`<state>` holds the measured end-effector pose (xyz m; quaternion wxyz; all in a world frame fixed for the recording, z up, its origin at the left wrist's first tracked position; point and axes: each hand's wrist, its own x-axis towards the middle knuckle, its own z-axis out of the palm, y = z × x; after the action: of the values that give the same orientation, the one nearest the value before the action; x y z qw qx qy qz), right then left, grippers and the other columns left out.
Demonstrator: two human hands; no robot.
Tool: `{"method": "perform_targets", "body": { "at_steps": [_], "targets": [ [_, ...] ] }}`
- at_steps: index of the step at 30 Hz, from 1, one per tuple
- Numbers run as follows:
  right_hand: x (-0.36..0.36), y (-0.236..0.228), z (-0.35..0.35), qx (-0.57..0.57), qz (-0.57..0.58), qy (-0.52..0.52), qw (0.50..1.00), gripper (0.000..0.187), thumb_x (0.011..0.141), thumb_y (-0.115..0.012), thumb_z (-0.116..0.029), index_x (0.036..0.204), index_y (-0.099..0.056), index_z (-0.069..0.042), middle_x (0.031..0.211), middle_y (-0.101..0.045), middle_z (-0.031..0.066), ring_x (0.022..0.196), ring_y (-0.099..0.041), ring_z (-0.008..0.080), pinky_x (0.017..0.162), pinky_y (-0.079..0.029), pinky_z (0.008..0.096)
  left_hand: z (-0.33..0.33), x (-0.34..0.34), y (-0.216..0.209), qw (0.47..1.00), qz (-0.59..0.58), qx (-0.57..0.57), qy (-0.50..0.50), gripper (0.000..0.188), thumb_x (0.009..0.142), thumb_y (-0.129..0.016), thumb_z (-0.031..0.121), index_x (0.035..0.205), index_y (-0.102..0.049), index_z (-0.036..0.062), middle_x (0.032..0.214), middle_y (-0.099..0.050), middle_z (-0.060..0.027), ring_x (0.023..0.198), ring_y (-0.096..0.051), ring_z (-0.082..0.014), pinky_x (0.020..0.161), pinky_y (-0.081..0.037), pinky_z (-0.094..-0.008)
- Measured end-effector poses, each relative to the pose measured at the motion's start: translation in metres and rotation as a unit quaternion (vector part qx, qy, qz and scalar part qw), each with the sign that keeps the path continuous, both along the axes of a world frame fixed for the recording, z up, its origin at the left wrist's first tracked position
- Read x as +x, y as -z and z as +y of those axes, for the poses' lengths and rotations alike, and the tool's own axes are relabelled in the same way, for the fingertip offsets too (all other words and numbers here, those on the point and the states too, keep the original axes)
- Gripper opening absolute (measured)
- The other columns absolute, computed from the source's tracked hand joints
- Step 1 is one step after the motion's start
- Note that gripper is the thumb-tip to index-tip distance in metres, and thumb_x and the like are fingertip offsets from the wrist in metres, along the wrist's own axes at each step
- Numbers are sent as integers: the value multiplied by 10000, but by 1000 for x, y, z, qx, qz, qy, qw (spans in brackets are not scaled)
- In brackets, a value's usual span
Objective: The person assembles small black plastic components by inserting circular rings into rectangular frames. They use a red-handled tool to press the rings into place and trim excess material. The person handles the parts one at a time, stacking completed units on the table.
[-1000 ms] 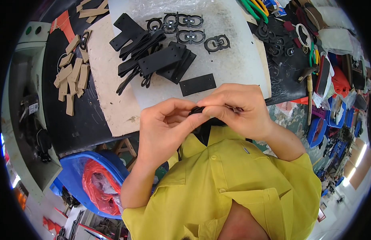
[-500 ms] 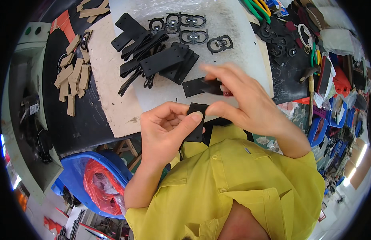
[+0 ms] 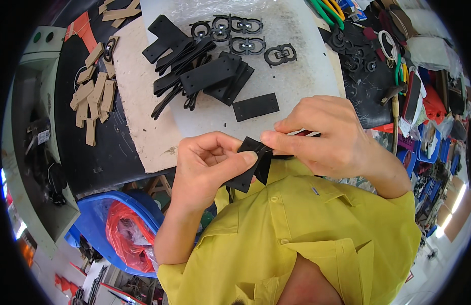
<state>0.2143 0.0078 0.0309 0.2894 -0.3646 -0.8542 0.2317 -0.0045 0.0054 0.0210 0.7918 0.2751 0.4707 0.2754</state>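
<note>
A black rectangular patch with small corner holes (image 3: 242, 178) is gripped in my left hand (image 3: 205, 165), the thumb pressed flat on its face. Behind it hangs another black strip, partly covered by the patch. Closed in a pinch, my right hand (image 3: 332, 134) is at the patch's upper right corner, where a thin dark strand or edge runs toward its fingers. A dark thing with a bit of red shows between those fingers; its kind is hidden. Just beyond, a single black patch (image 3: 255, 107) lies flat on the white sheet. A pile of black patches and folded straps (image 3: 207, 75) is farther left.
Several black buckles (image 3: 246, 46) lie at the back of the white sheet (image 3: 306, 66). Tan strips (image 3: 96, 93) are scattered on the black table at left. A blue bin (image 3: 88, 208) with a red bag stands below. A hammer (image 3: 394, 96) rests at the right edge.
My right hand has drawn back toward me and right, uncovering the flat patch, and now pinches at the held patch's corner. The held patch has tilted.
</note>
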Motion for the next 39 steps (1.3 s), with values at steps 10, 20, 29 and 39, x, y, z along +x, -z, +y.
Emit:
{"method": "perform_targets", "body": {
  "at_steps": [10,20,29,39],
  "targets": [
    [-8,-13,2,-138,24,85,986,254,731,-702,-85,983,-677,-72,707,-539,48,574,-533,169,491,-406,262,8,-1,5,977,112,168,-66,81,781,-662,-26,835,-607,-51,742,-645,-103,613,-627,-147,584,-523,-255],
    [-28,2,-15,-53,46,43,997,205,678,-705,-49,878,-680,-85,693,-522,21,524,-527,169,421,-415,285,7,-3,7,980,25,186,-71,103,782,-675,-36,874,-638,-64,789,-661,-97,692,-615,-88,626,-503,-199],
    [-20,-5,-6,-242,-54,31,968,151,694,-696,-69,834,-674,-18,665,-555,68,522,-544,182,444,-432,277,-9,20,9,822,329,465,2,88,722,-693,-17,800,-661,-42,701,-669,-95,603,-639,-105,568,-504,-208],
    [-48,2,-5,-529,360,206,740,179,836,-649,-138,969,-649,-18,713,-591,-25,533,-508,23,463,-416,177,-10,34,25,925,-8,234,-300,118,870,-598,25,782,-519,33,940,-645,-112,831,-604,-171,809,-447,-300]
  ]
}}
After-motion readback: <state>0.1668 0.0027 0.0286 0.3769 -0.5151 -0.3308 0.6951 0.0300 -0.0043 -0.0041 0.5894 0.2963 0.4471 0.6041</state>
